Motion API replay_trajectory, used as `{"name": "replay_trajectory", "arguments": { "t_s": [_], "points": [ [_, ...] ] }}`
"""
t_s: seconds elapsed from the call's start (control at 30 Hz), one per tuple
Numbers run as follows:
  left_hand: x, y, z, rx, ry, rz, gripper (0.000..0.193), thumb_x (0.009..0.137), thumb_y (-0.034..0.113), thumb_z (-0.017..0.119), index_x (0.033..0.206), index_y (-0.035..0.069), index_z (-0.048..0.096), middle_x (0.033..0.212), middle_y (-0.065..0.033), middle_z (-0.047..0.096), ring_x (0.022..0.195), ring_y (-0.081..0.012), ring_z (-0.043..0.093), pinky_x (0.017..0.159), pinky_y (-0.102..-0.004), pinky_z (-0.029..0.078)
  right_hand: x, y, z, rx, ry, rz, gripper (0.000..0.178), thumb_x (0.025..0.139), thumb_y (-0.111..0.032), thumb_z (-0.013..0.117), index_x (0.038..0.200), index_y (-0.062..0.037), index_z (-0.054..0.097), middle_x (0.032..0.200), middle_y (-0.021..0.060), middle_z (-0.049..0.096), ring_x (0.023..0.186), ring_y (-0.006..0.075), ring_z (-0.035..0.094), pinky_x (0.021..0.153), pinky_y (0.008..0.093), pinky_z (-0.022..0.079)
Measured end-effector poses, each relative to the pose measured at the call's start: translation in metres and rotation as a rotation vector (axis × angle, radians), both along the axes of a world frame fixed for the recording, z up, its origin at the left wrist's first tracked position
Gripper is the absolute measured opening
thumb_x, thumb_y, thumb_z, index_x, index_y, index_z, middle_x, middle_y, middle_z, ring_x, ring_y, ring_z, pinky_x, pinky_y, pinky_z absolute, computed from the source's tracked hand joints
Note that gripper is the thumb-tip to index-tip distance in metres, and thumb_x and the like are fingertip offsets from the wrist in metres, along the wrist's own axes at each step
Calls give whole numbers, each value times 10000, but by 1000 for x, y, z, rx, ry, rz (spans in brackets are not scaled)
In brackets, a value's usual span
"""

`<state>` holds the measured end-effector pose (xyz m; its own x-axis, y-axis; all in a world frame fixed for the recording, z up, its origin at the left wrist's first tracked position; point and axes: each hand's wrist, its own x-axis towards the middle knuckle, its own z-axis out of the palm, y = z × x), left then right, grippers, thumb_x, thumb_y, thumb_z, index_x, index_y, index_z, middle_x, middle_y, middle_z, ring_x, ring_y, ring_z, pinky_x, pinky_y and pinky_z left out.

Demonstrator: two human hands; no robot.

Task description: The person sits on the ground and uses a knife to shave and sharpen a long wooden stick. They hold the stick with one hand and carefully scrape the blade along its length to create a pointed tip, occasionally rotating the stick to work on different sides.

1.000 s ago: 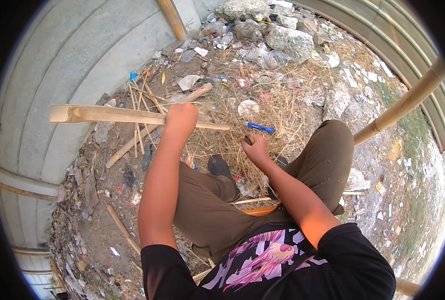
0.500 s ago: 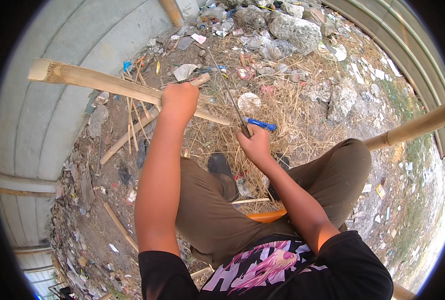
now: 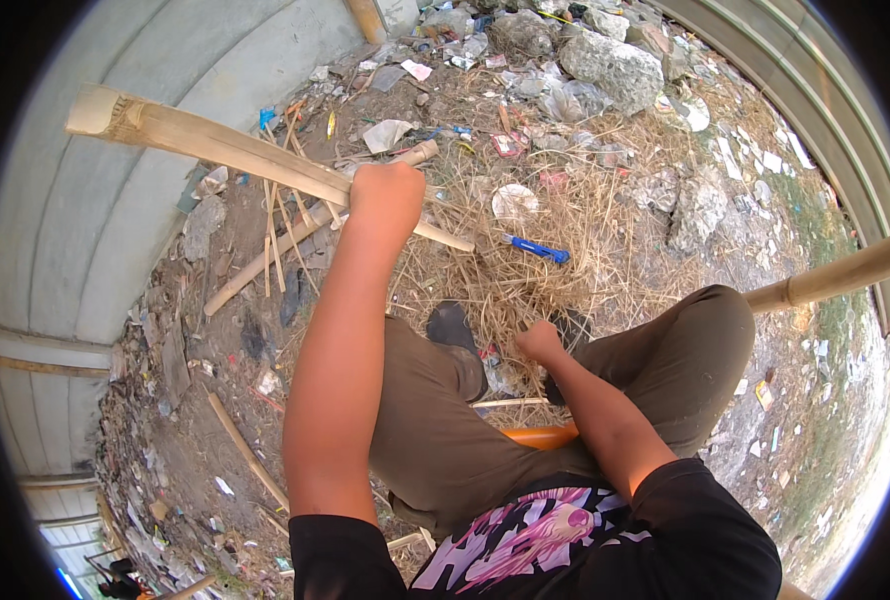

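One bamboo strip (image 3: 225,150) is gripped in the closed left hand (image 3: 387,200), held slantwise above a pole (image 3: 246,277). The right hand (image 3: 540,342) is seen curled near a shoe (image 3: 572,328); whether anything is held cannot be told. A blue cutter (image 3: 541,249) is supported on straw (image 3: 610,250).

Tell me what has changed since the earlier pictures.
The right hand has drawn back toward the body; the long blade it held up half a second ago is out of sight, so whether it keeps hold cannot be told. The wide end of the split bamboo piece has swung forward. The left hand keeps its grip; the blue tool stays on the straw.
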<state>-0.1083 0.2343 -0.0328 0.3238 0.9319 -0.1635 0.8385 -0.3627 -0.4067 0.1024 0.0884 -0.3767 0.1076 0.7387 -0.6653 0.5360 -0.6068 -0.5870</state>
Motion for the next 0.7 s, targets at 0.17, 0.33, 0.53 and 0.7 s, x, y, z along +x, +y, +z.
{"name": "replay_trajectory", "arguments": {
  "t_s": [0.17,0.33,0.53,0.7],
  "points": [
    [-7,0,4,-17,-34,77,126,841,73,687,946,60,757,975,-126,746,893,-293,745,754,-404,602,-7,50,101,-194,196,-86,313,765,-222,654,740,90,651,663,226,650,507,285,636,488,421,498],
    [-14,0,-10,80,8,52,97,851,142,701,905,144,782,898,-20,764,832,-195,750,662,-338,567,-9,65,255,571,-3,124,279,805,-261,659,745,11,669,671,129,667,575,265,646,582,383,488],
    [-6,1,-11,42,-13,60,89,844,145,711,896,139,782,889,-11,763,803,-193,748,636,-344,564,-40,68,305,1122,582,-118,375,951,-169,643,642,-58,464,558,-48,405,543,50,353,496,294,290],
    [-5,-3,-7,78,9,46,101,846,150,703,907,138,783,891,-14,765,797,-204,749,639,-344,570,-28,58,125,803,216,-31,312,873,-224,699,697,2,577,537,71,490,534,157,496,526,374,401]
  ]
}}
